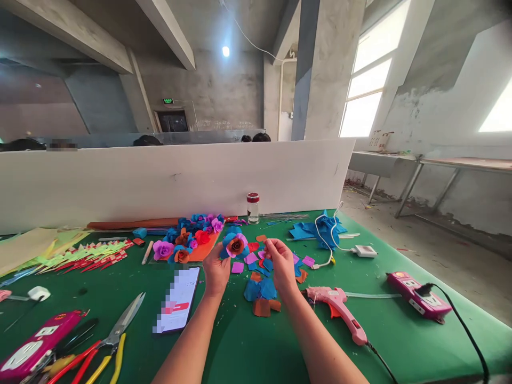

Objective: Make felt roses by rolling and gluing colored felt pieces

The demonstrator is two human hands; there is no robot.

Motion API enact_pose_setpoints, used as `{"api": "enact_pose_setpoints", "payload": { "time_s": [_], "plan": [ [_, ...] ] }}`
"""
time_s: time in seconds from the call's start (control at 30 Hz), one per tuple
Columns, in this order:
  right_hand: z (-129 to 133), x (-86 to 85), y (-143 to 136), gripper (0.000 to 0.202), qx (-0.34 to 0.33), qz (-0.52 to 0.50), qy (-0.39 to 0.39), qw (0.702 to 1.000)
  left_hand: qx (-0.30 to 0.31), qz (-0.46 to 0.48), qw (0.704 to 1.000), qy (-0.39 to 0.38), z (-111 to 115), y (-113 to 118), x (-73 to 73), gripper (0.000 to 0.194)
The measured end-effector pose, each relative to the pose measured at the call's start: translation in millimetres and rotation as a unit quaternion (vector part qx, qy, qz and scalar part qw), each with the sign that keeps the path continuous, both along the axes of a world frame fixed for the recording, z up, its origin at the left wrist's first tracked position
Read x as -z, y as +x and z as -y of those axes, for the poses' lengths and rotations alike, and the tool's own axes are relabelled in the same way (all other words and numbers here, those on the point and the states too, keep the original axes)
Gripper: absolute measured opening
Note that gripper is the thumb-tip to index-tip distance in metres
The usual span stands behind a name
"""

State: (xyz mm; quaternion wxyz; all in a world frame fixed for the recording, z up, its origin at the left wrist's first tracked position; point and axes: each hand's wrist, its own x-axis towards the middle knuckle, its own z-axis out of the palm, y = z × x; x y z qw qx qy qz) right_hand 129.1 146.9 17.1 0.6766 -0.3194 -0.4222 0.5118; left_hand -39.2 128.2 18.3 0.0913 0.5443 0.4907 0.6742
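My left hand (216, 269) is closed on a paper flower (235, 245) with a brown centre, purple inner petals and blue outer petals. To its right, my right hand (280, 262) holds thumb and fingertips pinched together; whatever is between them is too small to make out. Loose paper petals (251, 258) in purple, blue, red and brown lie on the table beneath and between the hands. Closer to me is a small pile of blue petals (260, 289) and brown petals (262, 308). Finished-looking paper flowers (196, 234) are heaped behind my left hand.
On the green table (240, 352), a pink glue gun (338, 306) lies right of my right forearm, its cord trailing forward. A phone (178, 300) and open scissors (116, 336) lie left. Power strips (418, 295) sit at both sides. A lidded jar (253, 209) stands by the white partition (180, 184).
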Motion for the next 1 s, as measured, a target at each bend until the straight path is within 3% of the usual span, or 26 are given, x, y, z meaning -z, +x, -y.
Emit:
{"api": "enact_pose_setpoints", "payload": {
  "time_s": [0.13, 0.27, 0.47, 0.6, 0.87, 1.0],
  "plan": [
    [7.2, 2.7, -8.1, 0.045, -0.048, 0.023, 0.006, 0.999, -0.025, 0.041, 0.999, 0.008, -4.8, -9.7, 6.2, 0.023],
    [12.5, 5.3, -12.1, 0.048, -0.037, 0.069, 0.008, 0.997, -0.068, 0.129, 0.989, -0.021, -16.8, -27.7, 14.6, 0.015],
    [9.6, 16.7, -17.5, 0.052, -0.039, 0.111, 0.018, 0.993, -0.09, 0.202, 0.975, -0.023, -21.2, -41.7, 14.0, 0.034],
    [8.1, 20.9, -18.9, 0.051, -0.05, 0.121, 0.019, 0.991, -0.08, 0.212, 0.974, -0.031, -19.3, -38.4, 14.1, 0.036],
    [8.6, 18.2, -20.3, 0.052, -0.07, 0.129, 0.03, 0.989, -0.051, 0.175, 0.983, -0.013, -15.2, -32.9, 10.7, 0.018],
    [12.0, 18.4, -23.1, 0.048, -0.085, 0.137, 0.04, 0.986, -0.024, 0.161, 0.986, -0.025, -12.0, -25.8, 11.2, 0.018]
  ]
}}
